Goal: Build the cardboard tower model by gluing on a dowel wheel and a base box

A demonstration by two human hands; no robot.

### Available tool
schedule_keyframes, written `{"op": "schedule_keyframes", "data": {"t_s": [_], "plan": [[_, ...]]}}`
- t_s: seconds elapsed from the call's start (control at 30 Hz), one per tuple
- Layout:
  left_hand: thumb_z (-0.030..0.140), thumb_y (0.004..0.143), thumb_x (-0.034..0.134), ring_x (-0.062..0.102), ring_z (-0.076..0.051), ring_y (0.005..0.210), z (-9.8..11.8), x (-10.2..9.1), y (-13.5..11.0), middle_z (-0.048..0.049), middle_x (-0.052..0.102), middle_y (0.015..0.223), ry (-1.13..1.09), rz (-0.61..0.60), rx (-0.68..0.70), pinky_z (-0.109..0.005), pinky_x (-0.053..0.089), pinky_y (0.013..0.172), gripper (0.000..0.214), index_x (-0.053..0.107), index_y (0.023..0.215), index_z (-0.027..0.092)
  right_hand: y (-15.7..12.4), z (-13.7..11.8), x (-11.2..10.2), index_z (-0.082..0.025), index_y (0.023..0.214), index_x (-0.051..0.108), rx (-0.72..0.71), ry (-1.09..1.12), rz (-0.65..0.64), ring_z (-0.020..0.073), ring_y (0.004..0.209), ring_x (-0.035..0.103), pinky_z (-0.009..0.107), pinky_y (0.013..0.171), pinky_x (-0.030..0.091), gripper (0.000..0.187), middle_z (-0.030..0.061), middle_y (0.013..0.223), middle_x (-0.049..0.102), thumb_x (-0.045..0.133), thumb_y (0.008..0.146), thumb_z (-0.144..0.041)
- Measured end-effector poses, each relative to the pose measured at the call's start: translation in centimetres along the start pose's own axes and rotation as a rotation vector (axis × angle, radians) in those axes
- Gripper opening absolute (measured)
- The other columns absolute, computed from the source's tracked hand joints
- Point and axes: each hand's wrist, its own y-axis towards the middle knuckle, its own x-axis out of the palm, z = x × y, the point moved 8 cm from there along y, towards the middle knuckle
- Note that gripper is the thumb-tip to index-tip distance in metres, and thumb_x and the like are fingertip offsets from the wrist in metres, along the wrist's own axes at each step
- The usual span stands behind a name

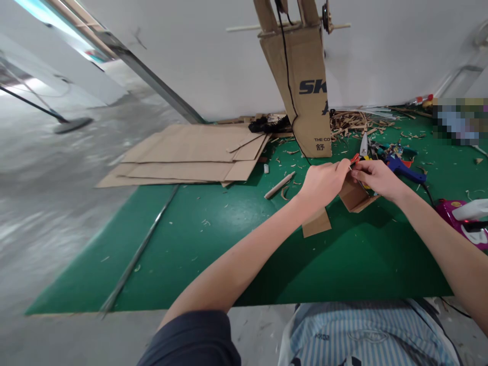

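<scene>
My left hand (327, 184) is closed, with a small red object (355, 159) showing at its fingertips; its kind is not clear. My right hand (376, 179) is closed beside it, thumb and fingers pinched at the upper edge of a folded cardboard piece (353, 194). This piece is bent like a small open box and hangs just under both hands. Below my left wrist, a flat cardboard scrap (317, 224) lies on the green table (213, 239). My fingers partly hide the place where they meet.
A tall cardboard structure (305, 101) with a black cable stands behind my hands. Cardboard sheets (183, 150) lie to the left, near a wooden stick (280, 185) and a long metal rod (141, 249). A blue glue gun (406, 169) and a magenta device (453, 216) are at right.
</scene>
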Motion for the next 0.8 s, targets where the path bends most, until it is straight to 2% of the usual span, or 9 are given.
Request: {"op": "schedule_keyframes", "data": {"t_s": [0.23,0.4,0.53,0.7,0.8], "plan": [[0.022,0.103,0.037,0.069,-0.021,0.068,0.5,-0.1,-0.1,-0.0066,0.07,0.07,0.021,0.005,0.057,-0.029,0.029,0.049,0.028,0.064,0.103,0.016,-0.2,0.3,0.7,-0.019,0.067,0.058,0.085,0.152,-0.056,0.0098,0.057,0.041,0.028,0.057,0.033,0.035,-0.001,0.065,0.057,0.07,0.077,-0.051],[0.022,0.103,0.036,0.069,-0.022,0.067,0.4,-0.1,0.0,-0.0065,0.07,0.07,0.022,0.013,0.06,-0.029,0.029,0.049,0.028,0.064,0.104,0.015,0.0,0.3,0.8,-0.019,0.066,0.059,0.087,0.189,-0.074,0.009,0.056,0.041,0.026,0.055,0.033,0.036,-0.0017,0.064,0.057,0.072,0.075,-0.051],[0.022,0.102,0.038,0.069,-0.022,0.068,-0.1,0.3,0.0,-0.0077,0.072,0.075,-0.007,-0.016,-0.004,-0.029,0.034,0.052,0.025,0.062,0.106,0.014,0.2,0.6,0.0,-0.019,0.065,0.061,0.084,0.128,0.006,0.0115,0.061,0.049,0.027,0.058,0.036,0.034,0.0001,0.065,0.059,0.073,0.074,-0.049],[0.026,0.104,0.036,0.07,-0.022,0.074,-1.5,-0.4,0.2,-0.0098,0.074,0.083,-0.058,-0.053,-0.111,-0.028,0.038,0.057,0.027,0.059,0.113,0.014,0.0,1.6,-1.3,-0.021,0.063,0.05,0.159,0.211,0.124,0.0096,0.055,0.046,0.025,0.054,0.035,0.043,-0.0052,0.058,0.052,0.087,0.057,-0.041],[0.027,0.103,0.039,0.069,-0.022,0.075,-3.0,-1.6,0.5,-0.0094,0.073,0.085,-0.159,-0.035,-0.194,-0.029,0.042,0.062,0.027,0.059,0.116,0.014,0.0,1.2,-1.9,-0.021,0.063,0.05,0.124,0.203,0.157,0.0097,0.057,0.048,0.025,0.055,0.037,0.039,-0.0038,0.06,0.054,0.084,0.063,-0.04]]}}
